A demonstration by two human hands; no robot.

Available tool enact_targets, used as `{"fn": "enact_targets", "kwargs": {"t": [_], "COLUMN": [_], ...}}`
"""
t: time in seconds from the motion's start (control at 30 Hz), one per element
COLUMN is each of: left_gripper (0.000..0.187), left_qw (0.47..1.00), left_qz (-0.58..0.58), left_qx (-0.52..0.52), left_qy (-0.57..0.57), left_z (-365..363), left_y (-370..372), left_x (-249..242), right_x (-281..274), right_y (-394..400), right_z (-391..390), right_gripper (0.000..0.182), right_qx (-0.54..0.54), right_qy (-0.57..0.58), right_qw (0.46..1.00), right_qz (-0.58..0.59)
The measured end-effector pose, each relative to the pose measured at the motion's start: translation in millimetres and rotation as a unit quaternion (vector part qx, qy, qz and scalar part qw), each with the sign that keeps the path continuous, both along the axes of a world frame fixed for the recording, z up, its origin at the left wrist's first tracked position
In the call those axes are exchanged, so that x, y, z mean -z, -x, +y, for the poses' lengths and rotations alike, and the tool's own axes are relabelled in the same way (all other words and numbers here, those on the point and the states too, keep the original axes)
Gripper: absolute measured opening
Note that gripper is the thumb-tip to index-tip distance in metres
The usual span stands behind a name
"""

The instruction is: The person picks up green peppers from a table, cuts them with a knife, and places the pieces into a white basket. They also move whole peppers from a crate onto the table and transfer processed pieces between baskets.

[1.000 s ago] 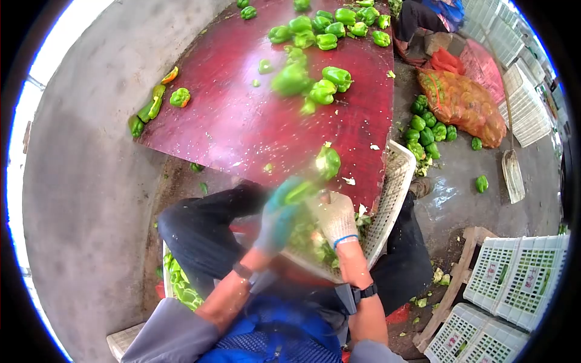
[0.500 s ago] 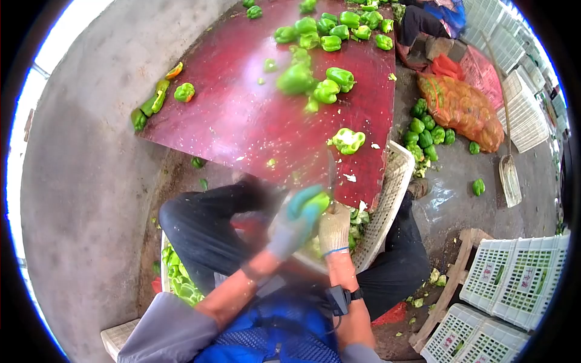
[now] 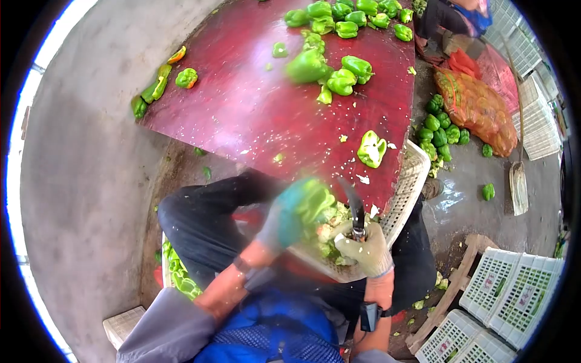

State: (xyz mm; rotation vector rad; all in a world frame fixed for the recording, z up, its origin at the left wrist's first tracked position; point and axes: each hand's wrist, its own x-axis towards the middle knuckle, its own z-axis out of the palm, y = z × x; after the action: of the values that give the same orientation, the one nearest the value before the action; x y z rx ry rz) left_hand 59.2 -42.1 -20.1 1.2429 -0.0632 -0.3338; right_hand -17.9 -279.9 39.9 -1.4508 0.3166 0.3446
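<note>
My left hand [image 3: 279,221], in a grey and teal glove, is closed around a green bell pepper [image 3: 316,202] that is blurred by motion and looks cut open. To its right, my right hand [image 3: 370,253] in a pale knit glove grips a knife [image 3: 353,202] with a curved dark blade pointing up and away from me. Below both hands, a pale plastic crate [image 3: 417,172] between my legs holds pepper scraps [image 3: 339,218]. A cut pepper [image 3: 371,149] lies near the corner of the red table [image 3: 242,115].
Several whole green peppers [image 3: 347,29] lie farther back on the table. On the floor at right are an orange mesh sack [image 3: 478,109], loose peppers [image 3: 440,130] and a long-handled shovel [image 3: 518,184]. White crates [image 3: 520,284] stand at lower right. Another person [image 3: 445,18] sits at the back.
My hands have moved apart, the right one going right with the knife. The pepper in my left hand now shows an opened side. The cut pepper on the table lies at another angle.
</note>
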Motion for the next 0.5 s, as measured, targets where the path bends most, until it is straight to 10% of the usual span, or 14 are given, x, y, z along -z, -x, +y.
{"fn": "enact_targets", "kwargs": {"t": [0.07,0.2,0.27,0.37,0.5], "left_gripper": [0.067,0.055,0.054,0.056,0.056], "left_qw": [0.962,0.953,0.740,0.698,0.675], "left_qz": [0.176,-0.161,-0.431,-0.360,-0.412], "left_qx": [-0.015,-0.192,-0.277,-0.123,-0.109], "left_qy": [0.210,-0.172,-0.436,-0.607,-0.603], "left_z": [11.0,10.1,19.2,36.8,49.0], "left_y": [-19.0,-65.1,-103.6,-142.2,-155.8], "left_x": [-27.8,-55.4,-48.5,5.2,15.6], "right_x": [-4.2,-3.1,-6.6,-3.8,18.6], "right_y": [-10.6,-26.3,-48.1,-92.9,-141.1], "right_z": [-13.0,-30.1,-33.5,-29.7,-37.9], "right_gripper": [0.016,0.020,0.027,0.032,0.047], "right_qx": [-0.010,0.086,0.182,0.238,0.051], "right_qy": [0.105,0.332,0.360,0.364,0.555], "right_qw": [0.994,0.938,0.914,0.887,0.804], "right_qz": [-0.019,-0.047,-0.042,-0.157,-0.207]}}
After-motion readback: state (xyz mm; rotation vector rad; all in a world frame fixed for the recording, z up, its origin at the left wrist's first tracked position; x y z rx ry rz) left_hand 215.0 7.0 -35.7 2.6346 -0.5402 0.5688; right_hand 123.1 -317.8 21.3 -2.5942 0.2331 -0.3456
